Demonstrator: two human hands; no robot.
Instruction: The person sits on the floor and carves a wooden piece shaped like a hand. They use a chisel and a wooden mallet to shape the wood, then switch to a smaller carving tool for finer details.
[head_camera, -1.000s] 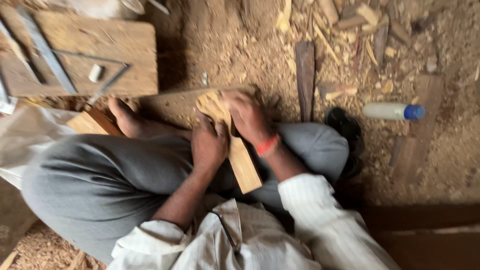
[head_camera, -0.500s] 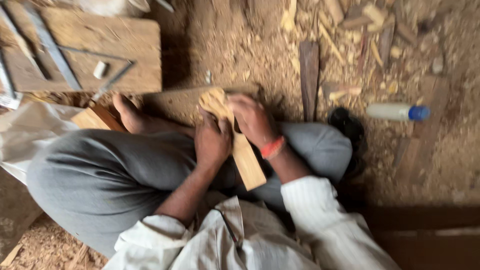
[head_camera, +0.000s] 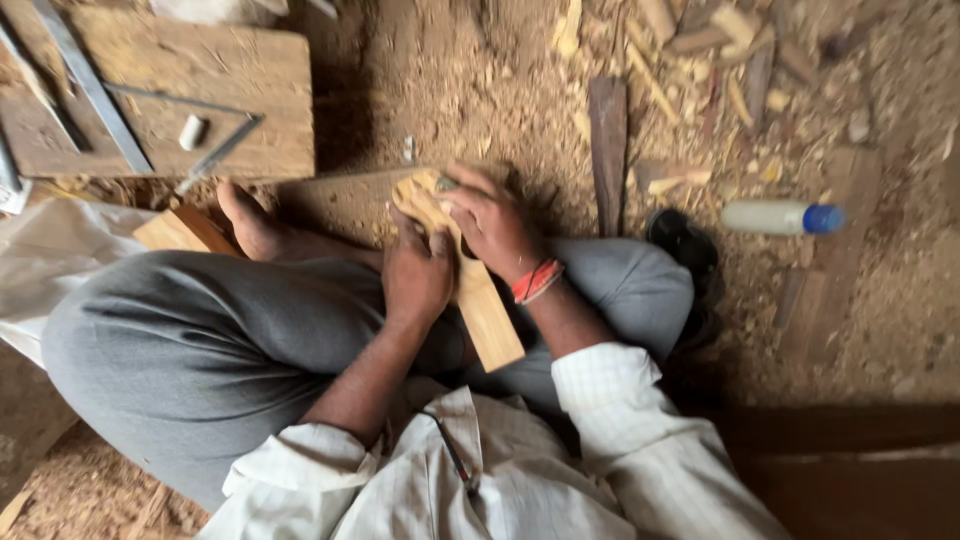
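A: Hands first. What are they doing?

B: The left hand (head_camera: 418, 275) is clenched around the middle of a pale wooden workpiece (head_camera: 478, 300), and the right hand (head_camera: 492, 225) grasps the carved upper end, fingers curled over it. Something small and dark shows at the right fingertips; I cannot tell what it is.

A: Where does the piece sit?

B: On the person's lap, over the folded grey-trousered legs (head_camera: 200, 340), its carved end resting against a flat wooden board (head_camera: 345, 200) on the sawdust floor.

A: Anything different from a moment ago?

B: Very little. Both hands keep the same grips; the piece looks a touch more upright in the view, and the head camera has shifted slightly. I judge the carving is mid-course, with no change of hold.

A: Which way does it point?

B: Its long axis runs diagonally: the shaped end away from the body toward upper left, the plain squared end toward the torso at lower right.

A: And round about?

B: A bare foot (head_camera: 250, 222) beside the board, a white bottle with a blue cap (head_camera: 780, 217) well apart on the right, a dark plank (head_camera: 607, 150) beyond, and a wooden slab with metal tools (head_camera: 165, 105) at upper left.
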